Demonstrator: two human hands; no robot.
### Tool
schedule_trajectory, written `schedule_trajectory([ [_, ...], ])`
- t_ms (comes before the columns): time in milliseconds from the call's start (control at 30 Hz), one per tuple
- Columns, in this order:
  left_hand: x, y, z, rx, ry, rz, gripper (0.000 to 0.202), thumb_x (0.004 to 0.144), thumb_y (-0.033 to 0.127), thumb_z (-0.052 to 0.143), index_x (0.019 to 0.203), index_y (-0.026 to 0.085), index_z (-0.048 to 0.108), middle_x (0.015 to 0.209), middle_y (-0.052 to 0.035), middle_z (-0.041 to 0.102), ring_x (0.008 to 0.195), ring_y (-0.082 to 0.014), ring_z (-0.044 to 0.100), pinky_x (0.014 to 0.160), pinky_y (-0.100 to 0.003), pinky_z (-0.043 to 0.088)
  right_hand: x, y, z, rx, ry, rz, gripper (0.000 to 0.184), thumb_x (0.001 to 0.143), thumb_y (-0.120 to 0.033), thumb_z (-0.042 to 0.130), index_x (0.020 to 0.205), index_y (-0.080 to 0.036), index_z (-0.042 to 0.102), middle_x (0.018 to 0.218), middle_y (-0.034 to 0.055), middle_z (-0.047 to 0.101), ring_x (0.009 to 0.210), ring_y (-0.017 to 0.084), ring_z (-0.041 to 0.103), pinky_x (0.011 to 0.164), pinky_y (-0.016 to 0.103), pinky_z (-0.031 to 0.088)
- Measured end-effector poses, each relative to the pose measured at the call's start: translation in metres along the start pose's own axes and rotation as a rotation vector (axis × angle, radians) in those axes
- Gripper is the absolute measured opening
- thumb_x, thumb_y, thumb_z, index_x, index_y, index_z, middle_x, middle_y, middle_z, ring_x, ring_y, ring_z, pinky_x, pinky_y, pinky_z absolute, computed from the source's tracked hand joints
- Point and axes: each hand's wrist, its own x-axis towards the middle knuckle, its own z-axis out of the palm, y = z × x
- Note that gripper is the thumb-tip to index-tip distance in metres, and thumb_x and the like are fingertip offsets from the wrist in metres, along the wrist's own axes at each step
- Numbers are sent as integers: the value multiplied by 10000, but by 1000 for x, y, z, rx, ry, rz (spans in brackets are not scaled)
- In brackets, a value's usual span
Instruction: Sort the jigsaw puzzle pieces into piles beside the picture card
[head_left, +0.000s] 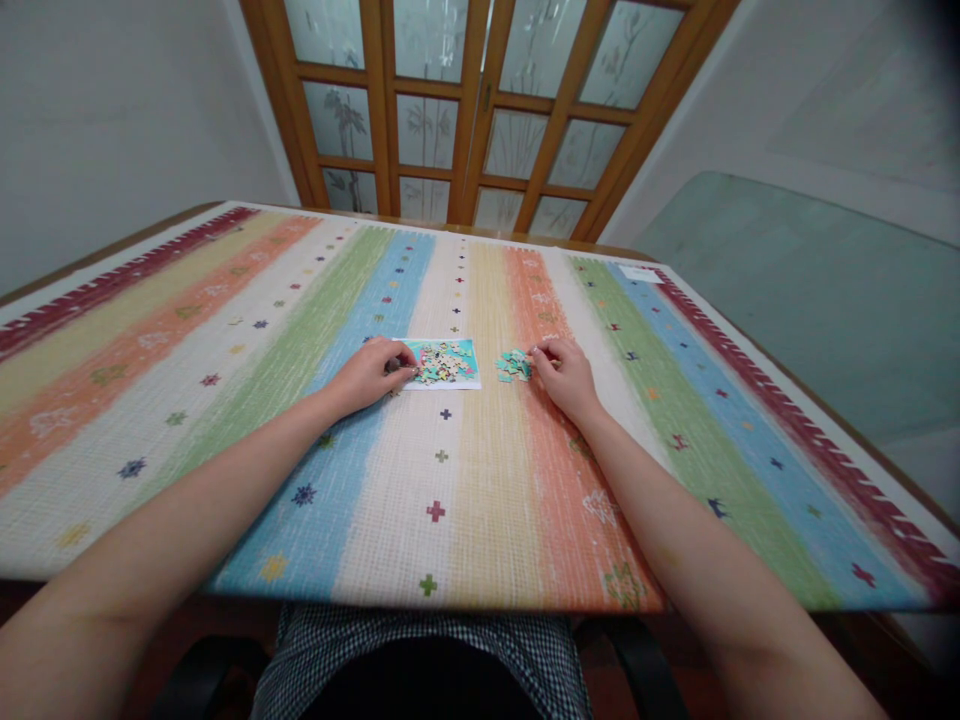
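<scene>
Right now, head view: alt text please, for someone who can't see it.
A person's left hand rests at the left edge of a small puzzle card strewn with loose pieces, while the right hand touches a small pile of teal puzzle pieces beside it. Both lie on a striped, multicoloured tablecloth, with a wooden glazed door behind.

Looks like a room in someone's home, probably a dining or living room. Main giveaway is the table [480, 480] with a colourful striped woven cloth [225, 330] over it, very homey. Right behind the table there's a wooden-framed door [480, 110] with frosted glass panes etched with bamboo. Plain white walls [112, 110] on both sides of the table.
</scene>
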Motion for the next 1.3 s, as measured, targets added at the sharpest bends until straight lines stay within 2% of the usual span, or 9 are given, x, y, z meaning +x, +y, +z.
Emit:
schedule_trajectory([
  [133,0,-1,1,-14,11,-35,241,938,428,605,1004,228,723,935,-55,725,882,-238,647,850,-391,504,0,1,1,2,2,-14,257,935,-415,529,797,-239,657,827,85,704,842,270,627,820,429,469],
  [267,0,-2,2,10,7,14,287,949,352,556,1139,231,734,968,-66,746,952,-254,651,930,-422,494,0,-1,1,-1,11,-6,253,934,-413,526,790,-244,649,836,85,708,850,268,627,822,431,473],
  [333,0,-2,3,28,1,54,298,958,332,536,1149,231,742,972,-72,751,986,-267,646,967,-447,478,0,-1,0,-2,10,-2,250,934,-412,525,788,-248,645,842,84,711,859,269,628,828,432,476],
  [667,0,0,3,24,59,48,235,962,428,611,948,228,733,889,-48,712,896,-243,631,927,-422,466,-1,-4,0,1,13,0,248,932,-410,526,785,-248,644,836,84,709,859,270,632,831,425,472],
  [867,4,-2,1,-81,149,-68,281,909,488,667,871,222,749,921,-59,730,932,-251,664,904,-410,499,1,-10,-3,10,23,16,243,929,-400,526,786,-244,645,863,97,721,882,278,639,838,437,478],
  [967,4,3,2,-190,189,-142,351,890,554,683,854,210,742,910,-61,757,892,-246,682,861,-395,519,-1,-22,-2,7,26,-15,257,951,-403,523,781,-247,635,859,93,720,888,276,636,847,439,468],
  [1100,4,18,10,-387,159,-194,420,861,605,708,883,186,730,874,-61,772,799,-203,689,767,-334,543,-10,-58,6,46,-33,-156,302,1005,-437,510,819,-242,647,850,79,706,858,254,622,818,414,444],
  [1200,3,31,18,-510,109,-195,389,860,561,716,900,175,729,856,-63,772,763,-185,700,721,-306,547,-21,-88,16,97,-158,-277,340,1050,-444,473,858,-235,660,847,69,694,844,237,599,811,399,421],
  [1300,2,41,22,-561,60,-160,313,894,482,681,897,174,737,870,-63,778,795,-187,722,755,-309,559,-29,-107,23,138,-242,-335,374,1079,-441,429,881,-229,666,868,65,700,864,232,587,826,393,404],
])
